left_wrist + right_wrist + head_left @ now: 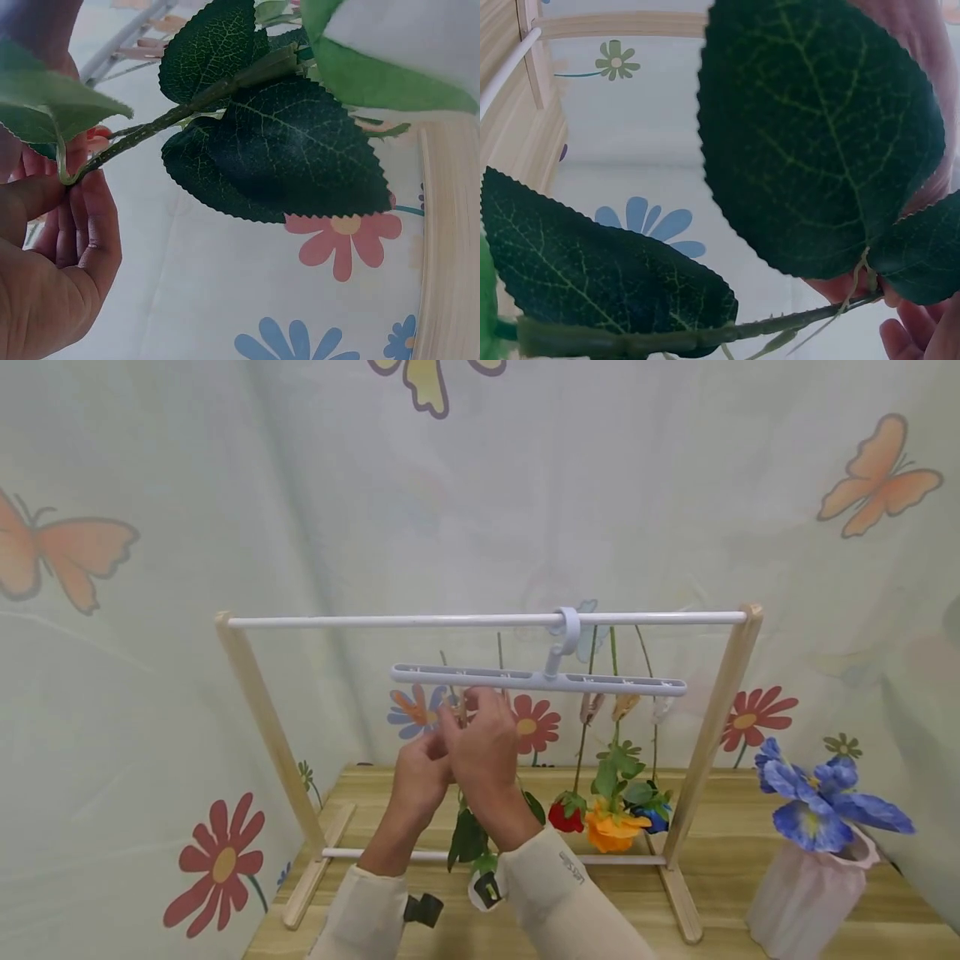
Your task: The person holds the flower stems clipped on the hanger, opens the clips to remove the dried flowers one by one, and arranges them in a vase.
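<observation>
A pale hanger [480, 677] hangs by its hook from a white rod, with several clothespins along its underside. Below its left half, my right hand [486, 752] pinches a tan clothespin [462, 708]. My left hand [418, 777], close beside it, pinches the thorny green stem [146, 131] of a white flower [483, 891] between thumb and fingers. That flower points downward, its dark serrated leaves [300, 142] above the bloom. Leaves [817, 142] hide much of the right hand in the right wrist view. Whether the clothespin grips the stem cannot be told.
Red [566, 814], orange [612, 827] and blue [651, 817] flowers hang upside down from clothespins on the right. A wooden stand [712, 735] carries the white rod [390, 621]. Farther right, a pale pink vase [806, 893] holds blue flowers [821, 802] on the wooden table [720, 902].
</observation>
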A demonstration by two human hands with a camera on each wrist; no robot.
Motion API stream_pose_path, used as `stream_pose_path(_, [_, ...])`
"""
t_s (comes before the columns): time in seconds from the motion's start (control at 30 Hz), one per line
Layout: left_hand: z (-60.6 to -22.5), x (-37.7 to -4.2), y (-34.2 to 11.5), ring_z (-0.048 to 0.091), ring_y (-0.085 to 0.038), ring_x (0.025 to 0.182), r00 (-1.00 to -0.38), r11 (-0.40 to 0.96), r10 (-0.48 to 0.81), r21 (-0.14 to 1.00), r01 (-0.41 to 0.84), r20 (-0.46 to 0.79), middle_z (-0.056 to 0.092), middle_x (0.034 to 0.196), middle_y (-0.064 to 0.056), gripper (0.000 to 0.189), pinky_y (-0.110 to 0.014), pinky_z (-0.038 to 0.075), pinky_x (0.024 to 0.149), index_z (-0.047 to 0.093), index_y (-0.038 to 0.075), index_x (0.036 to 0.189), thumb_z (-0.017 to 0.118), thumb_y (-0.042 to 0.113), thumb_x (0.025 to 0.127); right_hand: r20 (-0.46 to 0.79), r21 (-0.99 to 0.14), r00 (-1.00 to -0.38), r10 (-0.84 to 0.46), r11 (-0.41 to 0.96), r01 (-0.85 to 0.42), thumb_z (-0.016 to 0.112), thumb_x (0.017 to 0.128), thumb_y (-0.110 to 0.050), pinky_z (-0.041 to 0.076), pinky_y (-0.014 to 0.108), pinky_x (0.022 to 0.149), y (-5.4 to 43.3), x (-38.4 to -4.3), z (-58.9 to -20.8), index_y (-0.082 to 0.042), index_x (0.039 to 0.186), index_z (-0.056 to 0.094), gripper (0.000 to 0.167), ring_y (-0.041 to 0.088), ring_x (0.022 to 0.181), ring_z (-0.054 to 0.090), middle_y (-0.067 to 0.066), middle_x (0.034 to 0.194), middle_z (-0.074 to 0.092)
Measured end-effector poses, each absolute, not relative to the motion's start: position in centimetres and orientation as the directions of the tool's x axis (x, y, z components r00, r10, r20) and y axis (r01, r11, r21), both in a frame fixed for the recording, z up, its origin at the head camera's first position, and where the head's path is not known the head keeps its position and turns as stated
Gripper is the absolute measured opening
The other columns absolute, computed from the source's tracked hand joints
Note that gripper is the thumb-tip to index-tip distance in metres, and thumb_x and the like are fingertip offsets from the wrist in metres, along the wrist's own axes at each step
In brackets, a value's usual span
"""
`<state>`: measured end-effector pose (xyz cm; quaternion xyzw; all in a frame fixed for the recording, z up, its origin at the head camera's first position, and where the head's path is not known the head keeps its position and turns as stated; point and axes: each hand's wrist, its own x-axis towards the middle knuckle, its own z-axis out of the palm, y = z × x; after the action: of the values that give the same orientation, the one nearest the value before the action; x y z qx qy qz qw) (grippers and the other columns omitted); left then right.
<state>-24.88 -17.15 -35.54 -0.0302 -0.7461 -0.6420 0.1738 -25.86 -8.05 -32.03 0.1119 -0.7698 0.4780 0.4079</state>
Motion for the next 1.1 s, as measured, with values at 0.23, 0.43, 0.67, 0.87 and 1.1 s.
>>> stream_pose_path(0.23, [-35.6,-24.8,-17.1,0.067,-0.011,0.077,-0.943,0.18,-0.173,0.95,0.255,0.285,0.076,0.101,-0.019,0.033,-0.026,0.058,0.066,0.072,-0.001,0.118,0.071,0.003,0.085,0.76,-0.615,-0.607,0.232,0.558,-0.557,0.076,0.091,-0.027,0.057,0.03,0.062,-8.1,-25.9,-32.1,-0.006,0.096,0.067,0.024,0.019,0.076,0.063,0.006,0.084,0.067])
stream_pose_path(0.43, [-35.8,-24.9,-16.9,0.067,-0.01,0.076,-0.945,0.156,-0.177,0.956,0.247,0.274,0.075,0.103,-0.02,0.036,-0.026,0.058,0.065,0.071,-0.001,0.121,0.07,0.002,0.085,0.764,-0.612,-0.599,0.238,0.56,-0.558,0.076,0.091,-0.027,0.055,0.027,0.058,-8.2,-25.8,-32.3,-0.006,0.094,0.066,0.023,0.018,0.072,0.062,0.006,0.08,0.066])
stream_pose_path(0.67, [-35.8,-24.9,-16.9,0.067,-0.01,0.075,-0.947,0.137,-0.162,0.957,0.255,0.276,0.075,0.102,-0.02,0.034,-0.027,0.058,0.065,0.072,-0.003,0.118,0.07,0.001,0.085,0.78,-0.595,-0.575,0.245,0.573,-0.564,0.076,0.09,-0.026,0.053,0.027,0.056,-8.1,-25.9,-32.4,-0.007,0.091,0.066,0.022,0.018,0.069,0.062,0.005,0.076,0.065])
stream_pose_path(0.87, [-36.1,-25.2,-17.1,0.068,-0.012,0.076,-0.953,0.151,-0.16,0.96,0.235,0.259,0.076,0.103,-0.018,0.031,-0.028,0.059,0.066,0.073,0.001,0.116,0.07,0.004,0.086,0.785,-0.59,-0.57,0.241,0.573,-0.569,0.075,0.09,-0.025,0.053,0.027,0.057,-8.0,-25.7,-32.2,-0.007,0.087,0.066,0.021,0.018,0.067,0.06,0.005,0.073,0.064])
stream_pose_path(1.1, [-36.7,-25.2,-17.2,0.066,-0.011,0.071,-0.951,0.223,-0.155,0.948,0.229,0.266,0.076,0.097,-0.019,0.027,-0.027,0.056,0.063,0.074,-0.004,0.111,0.066,-0.001,0.085,0.775,-0.601,-0.594,0.217,0.545,-0.585,0.077,0.088,-0.025,0.052,0.026,0.057,-7.9,-25.4,-32.3,-0.007,0.09,0.066,0.021,0.017,0.069,0.061,0.004,0.077,0.066])
